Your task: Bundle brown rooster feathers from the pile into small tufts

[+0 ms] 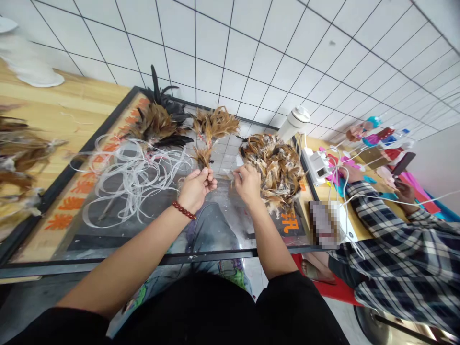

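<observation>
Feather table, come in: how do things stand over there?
Left hand: pinching small feather bunch. Right hand: beside feather pile, grip unclear. Tangled pale strip close to left hand, not between the hands.

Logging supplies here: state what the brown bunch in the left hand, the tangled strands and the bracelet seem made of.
Brown bunch: feathers, fairly matte; wispy tips show. Tangled strands: probably plastic, smooth; translucent, springy-looking loops. Bracelet: rounded dark-red beads, seemingly polished; wood or stone unclear.

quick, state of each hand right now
Left hand: closed, pinching a small brown feather bunch.
Right hand: partly curled by the feather pile; can't tell if it holds anything.
</observation>
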